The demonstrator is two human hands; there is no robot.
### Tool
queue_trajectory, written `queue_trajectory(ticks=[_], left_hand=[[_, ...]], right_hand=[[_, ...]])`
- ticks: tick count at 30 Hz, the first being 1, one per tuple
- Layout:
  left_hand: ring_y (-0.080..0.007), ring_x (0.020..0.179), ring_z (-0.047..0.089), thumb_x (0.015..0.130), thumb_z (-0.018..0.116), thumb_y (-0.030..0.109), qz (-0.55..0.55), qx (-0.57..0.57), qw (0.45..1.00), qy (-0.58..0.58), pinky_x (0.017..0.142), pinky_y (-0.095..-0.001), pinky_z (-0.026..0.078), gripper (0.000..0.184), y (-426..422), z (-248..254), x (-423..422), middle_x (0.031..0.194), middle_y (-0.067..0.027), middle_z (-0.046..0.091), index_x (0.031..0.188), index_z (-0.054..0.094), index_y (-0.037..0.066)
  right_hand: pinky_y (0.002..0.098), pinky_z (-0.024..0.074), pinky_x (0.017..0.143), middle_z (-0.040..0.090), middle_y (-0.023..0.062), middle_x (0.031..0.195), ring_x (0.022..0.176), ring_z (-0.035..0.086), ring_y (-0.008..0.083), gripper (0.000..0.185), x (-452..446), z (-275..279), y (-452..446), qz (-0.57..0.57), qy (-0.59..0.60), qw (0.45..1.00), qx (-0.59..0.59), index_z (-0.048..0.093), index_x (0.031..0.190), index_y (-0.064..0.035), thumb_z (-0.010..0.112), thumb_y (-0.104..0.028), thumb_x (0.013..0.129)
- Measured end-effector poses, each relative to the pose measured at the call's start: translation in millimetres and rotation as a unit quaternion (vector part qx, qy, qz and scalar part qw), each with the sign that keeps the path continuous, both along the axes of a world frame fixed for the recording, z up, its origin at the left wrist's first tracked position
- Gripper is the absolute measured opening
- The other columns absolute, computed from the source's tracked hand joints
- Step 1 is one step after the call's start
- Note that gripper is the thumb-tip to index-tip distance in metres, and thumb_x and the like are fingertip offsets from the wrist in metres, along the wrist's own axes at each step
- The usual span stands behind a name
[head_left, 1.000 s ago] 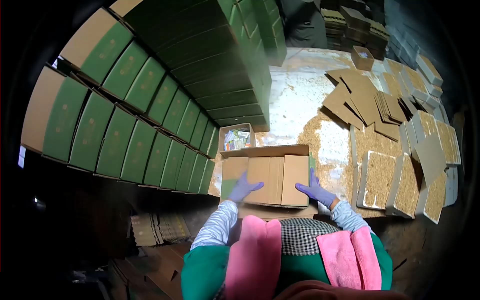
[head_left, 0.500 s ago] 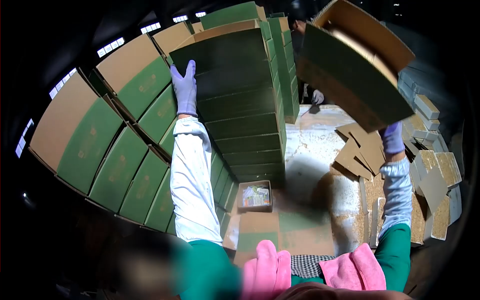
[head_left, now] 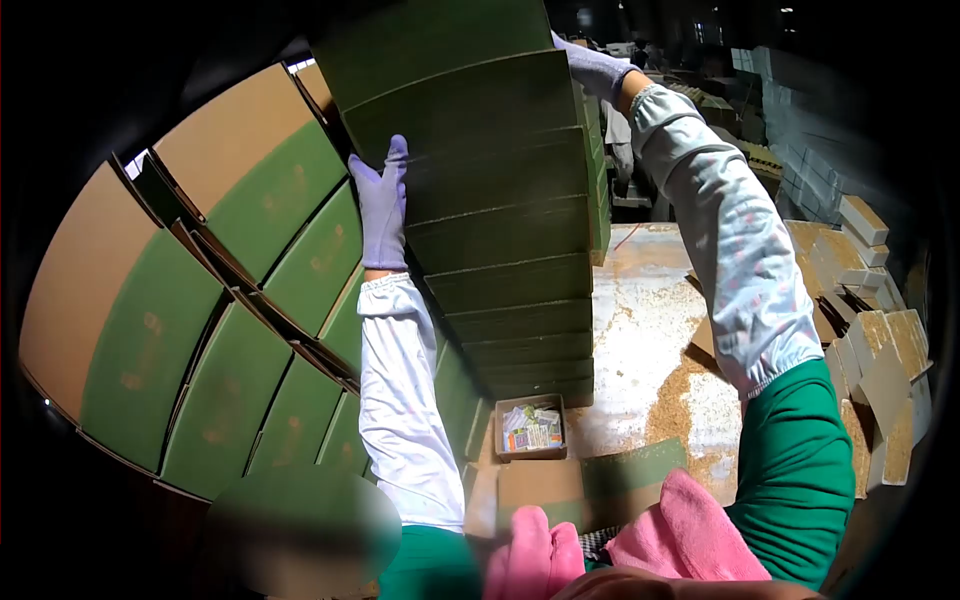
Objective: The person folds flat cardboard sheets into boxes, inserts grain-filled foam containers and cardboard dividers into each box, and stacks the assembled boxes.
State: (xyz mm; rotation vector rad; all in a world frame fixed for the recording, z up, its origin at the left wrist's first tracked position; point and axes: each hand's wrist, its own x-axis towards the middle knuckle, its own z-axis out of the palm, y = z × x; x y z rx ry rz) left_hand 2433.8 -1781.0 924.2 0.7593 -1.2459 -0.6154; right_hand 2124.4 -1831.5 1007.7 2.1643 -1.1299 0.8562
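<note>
A: What step's this? L to R, pls.
B: Far L: green boxes [head_left: 150, 360], two rows. Then my L hand [head_left: 382, 205], fingers spread, not wrapped round anything, at the L edge of the stack [head_left: 500, 240]; can't tell how hard it presses, if at all. Next, the top box [head_left: 440, 50], at the stack's top, partly cut off fr. view. Prob. I'm seating it.
A: And the other side?
B: My R hand [head_left: 597, 70], reaching up by the top box's R side. Fingertips hidden, so can't tell if clamped.
A: Move calls for?
B: Level & slow, I'd say, edges squared w/ the one below.
A: Room?
B: L's tight, narrow dark gap betw. green boxes & stack. Mid: small box [head_left: 530, 455] of packets [head_left: 530, 428] at the stack's foot. R: bare table [head_left: 632, 330], most space, then blocks [head_left: 903, 340].
</note>
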Motion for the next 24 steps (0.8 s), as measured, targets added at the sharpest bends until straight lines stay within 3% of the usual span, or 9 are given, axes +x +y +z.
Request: queue_trajectory(ticks=[1, 2, 5, 8, 11, 13, 16, 21, 24], left_hand=[[-0.0171, 0.117, 0.044, 0.085, 0.075, 0.051, 0.02, -0.03, 0.999, -0.007, 0.098, -0.0265, 0.039, 0.104, -6, -2, -1, 0.14, -0.0144, 0.043, 0.15, 0.018, -0.008], [-0.0164, 0.113, 0.045, 0.084, 0.075, 0.052, 0.04, -0.06, 0.997, -0.013, 0.095, -0.0261, 0.041, 0.105, -12, -3, -3, 0.136, -0.014, 0.045, 0.149, 0.02, -0.009], [-0.0107, 0.08, 0.046, 0.083, 0.075, 0.055, 0.13, -0.166, 0.976, -0.052, 0.071, -0.0235, 0.042, 0.099, -33, -9, 4, 0.101, -0.0051, 0.051, 0.141, 0.03, -0.011], [-0.0067, 0.063, 0.04, 0.085, 0.073, 0.054, 0.136, -0.073, 0.986, -0.061, 0.057, -0.0223, 0.037, 0.081, -19, -10, 3, 0.074, 0.0034, 0.044, 0.126, 0.043, -0.009], [-0.0069, 0.061, 0.039, 0.086, 0.07, 0.057, 0.142, -0.092, 0.984, -0.063, 0.055, -0.0228, 0.037, 0.071, -6, -11, -9, 0.071, 0.0037, 0.041, 0.113, 0.048, -0.005], [-0.0101, 0.068, 0.047, 0.09, 0.068, 0.054, 0.183, -0.036, 0.977, -0.099, 0.063, -0.024, 0.043, 0.071, -18, -11, 5, 0.079, -0.0012, 0.05, 0.121, 0.046, -0.007], [-0.0155, 0.074, 0.056, 0.095, 0.058, 0.053, 0.19, -0.05, 0.977, -0.076, 0.066, -0.0277, 0.048, 0.067, -18, -11, -5, 0.089, -0.0085, 0.058, 0.127, 0.045, -0.004], [-0.0257, 0.083, 0.063, 0.103, 0.043, 0.045, 0.298, -0.02, 0.935, -0.189, 0.073, -0.0359, 0.049, 0.054, -14, -8, -9, 0.094, -0.016, 0.063, 0.128, 0.048, -0.002], [-0.0336, 0.074, 0.061, 0.101, 0.043, 0.039, 0.375, -0.14, 0.889, -0.223, 0.074, -0.0425, 0.048, 0.047, -34, -13, -5, 0.086, -0.0199, 0.062, 0.12, 0.049, -0.004]], right_hand=[[0.0363, 0.0223, 0.118, 0.042, 0.0158, 0.151, 0.142, 0.035, 0.029, 0.073, -1, -8, 1, 0.282, -0.326, 0.879, 0.205, 0.022, 0.156, -0.0136, 0.023, -0.062, 0.102], [0.0351, 0.0225, 0.118, 0.042, 0.0168, 0.15, 0.143, 0.035, 0.0275, 0.069, -2, -15, 11, 0.256, -0.356, 0.862, 0.255, 0.025, 0.155, -0.0098, 0.023, -0.056, 0.104], [0.0397, 0.0092, 0.122, 0.013, 0.0153, 0.163, 0.148, 0.006, 0.0433, 0.106, -20, -100, -45, 0.417, -0.441, 0.76, 0.232, 0.006, 0.155, 0.0013, 0.063, -0.058, 0.089], [0.0438, 0.0169, 0.117, 0.023, 0.0182, 0.157, 0.142, 0.018, 0.0438, 0.107, -27, -275, 45, 0.219, -0.577, 0.769, 0.169, 0.012, 0.153, 0.0001, 0.064, -0.062, 0.083], [0.048, 0.0246, 0.112, 0.032, 0.021, 0.151, 0.135, 0.03, 0.0444, 0.109, -10, -462, 132, 0.104, -0.564, 0.708, 0.412, 0.018, 0.15, -0.001, 0.066, -0.067, 0.077], [0.0507, 0.0298, 0.109, 0.039, 0.0229, 0.147, 0.131, 0.038, 0.0447, 0.11, 9, -532, 160, 0.145, -0.479, 0.658, 0.563, 0.022, 0.149, -0.0018, 0.067, -0.069, 0.073], [0.0384, 0.0239, 0.118, 0.049, 0.021, 0.139, 0.134, 0.041, 0.0335, 0.098, 50, -522, 163, 0.023, -0.524, 0.706, 0.476, 0.035, 0.143, 0.0009, 0.078, -0.053, 0.073], [0.0353, 0.0337, 0.113, 0.047, 0.0268, 0.138, 0.131, 0.045, 0.0328, 0.114, 86, -496, 148, -0.078, -0.58, 0.639, 0.499, 0.014, 0.144, 0.0133, 0.082, -0.043, 0.073], [0.035, 0.0344, 0.113, 0.045, 0.0276, 0.141, 0.132, 0.045, 0.0329, 0.114, 104, -544, 120, -0.044, -0.572, 0.657, 0.489, 0.011, 0.147, 0.0127, 0.081, -0.042, 0.075]])
